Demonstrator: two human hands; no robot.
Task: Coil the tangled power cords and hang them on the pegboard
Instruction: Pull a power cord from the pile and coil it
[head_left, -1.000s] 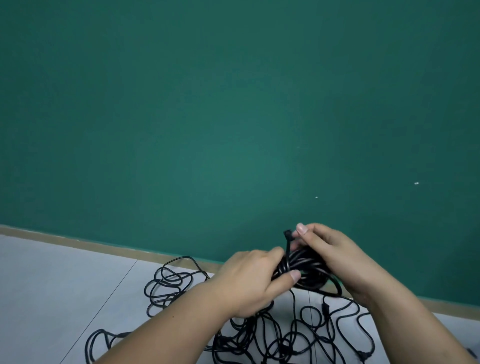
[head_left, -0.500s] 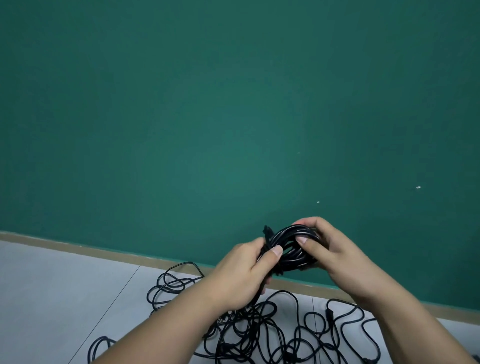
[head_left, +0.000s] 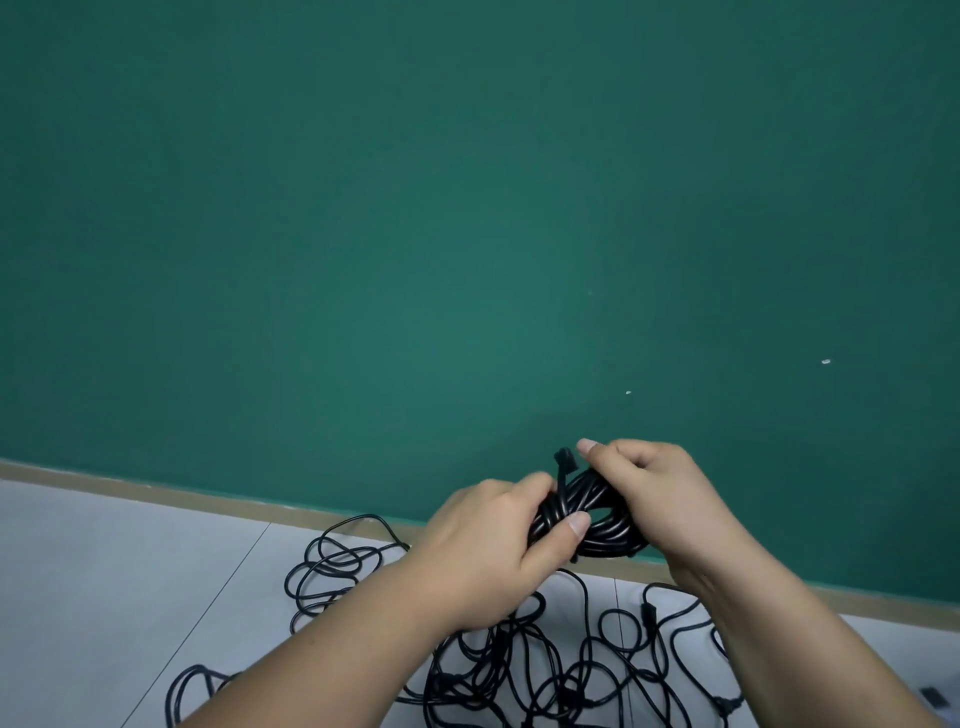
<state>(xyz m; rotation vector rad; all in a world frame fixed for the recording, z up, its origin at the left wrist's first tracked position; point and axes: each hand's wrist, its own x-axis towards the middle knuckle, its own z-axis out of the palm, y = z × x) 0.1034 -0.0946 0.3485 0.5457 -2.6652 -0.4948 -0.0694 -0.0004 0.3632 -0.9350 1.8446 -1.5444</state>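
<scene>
Two grips | left hand (head_left: 488, 551): grasping coiled cord (head_left: 615, 540) | right hand (head_left: 660, 493): grasping coiled cord

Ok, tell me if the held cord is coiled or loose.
Coiled: the cord sits bundled in a ring, gripped by the left hand and right hand, its plug end sticking up.

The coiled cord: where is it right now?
Head view, lower right of centre: the coiled cord is gripped between the left hand and right hand, above the tangled cords on the floor.

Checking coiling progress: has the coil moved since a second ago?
Yes, slightly up: the coil then overlapped the baseboard, now sits just above it.
</scene>
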